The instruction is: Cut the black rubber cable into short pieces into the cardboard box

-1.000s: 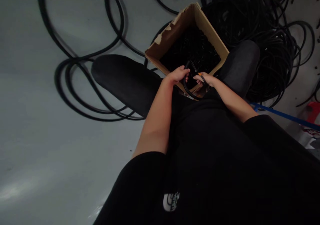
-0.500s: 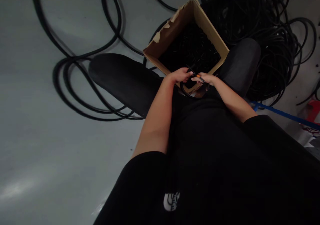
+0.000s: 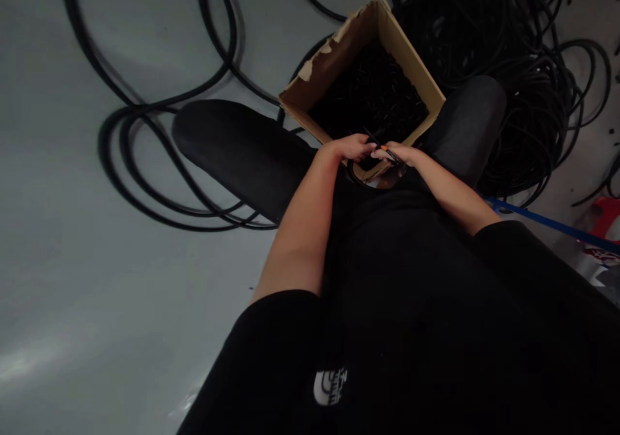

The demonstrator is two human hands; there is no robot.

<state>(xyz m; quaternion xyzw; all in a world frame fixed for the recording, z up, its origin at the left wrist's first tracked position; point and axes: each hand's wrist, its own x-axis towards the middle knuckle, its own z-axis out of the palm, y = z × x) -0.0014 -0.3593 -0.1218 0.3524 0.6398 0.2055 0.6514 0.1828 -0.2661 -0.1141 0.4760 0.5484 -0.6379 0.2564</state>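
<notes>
Both of my hands meet over the near corner of an open cardboard box. Closed fingers of my left hand grip a black hose, which loops down below the hand toward my lap. My right hand is wrapped round what looks like a pair of scissors with black and orange handles. The thin dark blades point up and left, right beside the left fingertips. Whether they touch the hose is too dark to tell. Many short black hose pieces lie inside the box.
Long loops of black hose lie on the grey floor at left. A large tangled hose pile is at right. My bent legs flank the box. A blue strap and a red object are at far right.
The view has shifted slightly. My left hand has tilted a little and the blades lie slightly lower between the hands; both grips stay the same.
</notes>
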